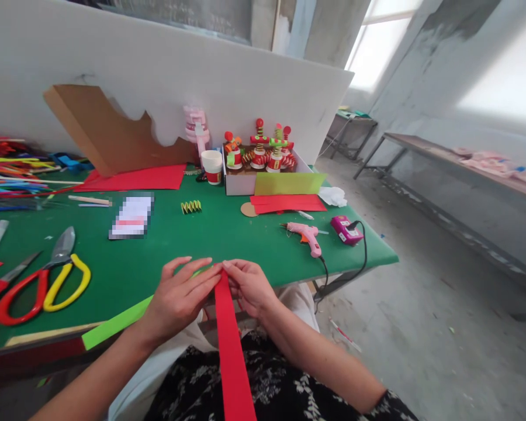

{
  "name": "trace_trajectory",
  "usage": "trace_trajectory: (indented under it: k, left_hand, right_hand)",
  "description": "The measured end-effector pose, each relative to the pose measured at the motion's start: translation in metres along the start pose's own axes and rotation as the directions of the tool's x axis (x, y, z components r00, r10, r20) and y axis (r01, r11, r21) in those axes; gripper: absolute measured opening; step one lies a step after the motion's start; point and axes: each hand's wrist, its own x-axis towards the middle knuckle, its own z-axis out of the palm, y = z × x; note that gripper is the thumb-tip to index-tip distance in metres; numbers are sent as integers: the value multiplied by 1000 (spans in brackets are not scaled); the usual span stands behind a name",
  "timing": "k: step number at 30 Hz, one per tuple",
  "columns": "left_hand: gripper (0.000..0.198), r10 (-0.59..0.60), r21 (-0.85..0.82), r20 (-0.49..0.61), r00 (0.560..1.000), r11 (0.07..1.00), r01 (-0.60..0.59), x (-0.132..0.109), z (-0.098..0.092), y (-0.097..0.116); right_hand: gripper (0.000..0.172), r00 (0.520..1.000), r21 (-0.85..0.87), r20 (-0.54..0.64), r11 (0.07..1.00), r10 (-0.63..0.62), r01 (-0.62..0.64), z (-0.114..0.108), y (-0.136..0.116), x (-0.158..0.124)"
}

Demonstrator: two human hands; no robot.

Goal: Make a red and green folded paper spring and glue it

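A long red paper strip runs from my fingertips down over my lap. A light green paper strip passes under my left hand and out to the left, and the two strips meet at the fingertips. The left fingers lie stretched across the place where they overlap, pressing on it. My right hand pinches the end of the red strip between thumb and fingers. Both hands are just over the front edge of the table. A folded yellow-green and dark paper spring lies further back.
Scissors with red and yellow handles lie at the left. A pink glue gun and a purple power socket with a cord are at the right. Behind stand paper cups and a box of paper figures. A phone lies mid-left.
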Motion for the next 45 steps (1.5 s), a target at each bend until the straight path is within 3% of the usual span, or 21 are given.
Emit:
trace_trajectory:
  k: [5,7,8,9,11,12,14,16,18,22,26,29,33,37,45]
  left_hand:
    - [34,-32,20,-106,994,999,34,13,-13,6]
    - [26,-191,-105,-170,967,979,174,19,-13,7]
    - [21,-328,-197,-164,930,935,295,23,-11,5]
    - [20,-477,-298,-126,870,854,426,29,-8,1]
    - [32,-712,-481,33,701,603,636,43,-2,-13]
    - [39,-764,-560,127,633,472,681,52,1,-23]
    - [50,-791,-687,277,546,235,688,72,5,-43]
    - [57,-778,-774,379,501,30,633,91,5,-61]
    - [60,-744,-821,452,492,-130,557,107,4,-74]
    - [51,-731,-857,491,474,-308,413,130,9,-89]
    - [49,-792,-893,436,428,-323,313,141,22,-95]
    - [46,-823,-897,414,389,-295,329,138,30,-99]
    - [46,-858,-886,395,329,-261,384,126,32,-107]
    - [43,-867,-872,355,350,-173,457,118,27,-115]
    - [47,-807,-818,366,463,-42,574,112,32,-127]
  right_hand:
    - [36,979,-6,-84,983,-183,183,9,-28,27]
    - [31,954,12,-101,958,-282,285,16,-46,45]
    - [30,940,25,-100,944,-325,329,20,-55,54]
    - [29,927,41,-93,929,-364,369,24,-63,63]
    - [28,902,85,-58,898,-429,432,33,-75,81]
    - [28,892,114,-35,885,-450,451,38,-80,90]
    - [26,881,174,8,868,-474,465,46,-85,108]
    - [24,879,212,46,864,-475,456,52,-86,124]
    - [24,876,222,84,866,-476,449,54,-85,139]
    - [29,857,214,89,850,-507,480,48,-84,158]
    - [34,836,128,25,831,-549,542,38,-84,163]
    - [31,831,-15,11,831,-556,556,33,-86,161]
    - [27,866,-148,81,853,-494,500,31,-85,158]
    - [27,898,-206,140,875,-417,438,31,-81,157]
    - [28,907,-232,133,878,-398,419,28,-78,159]
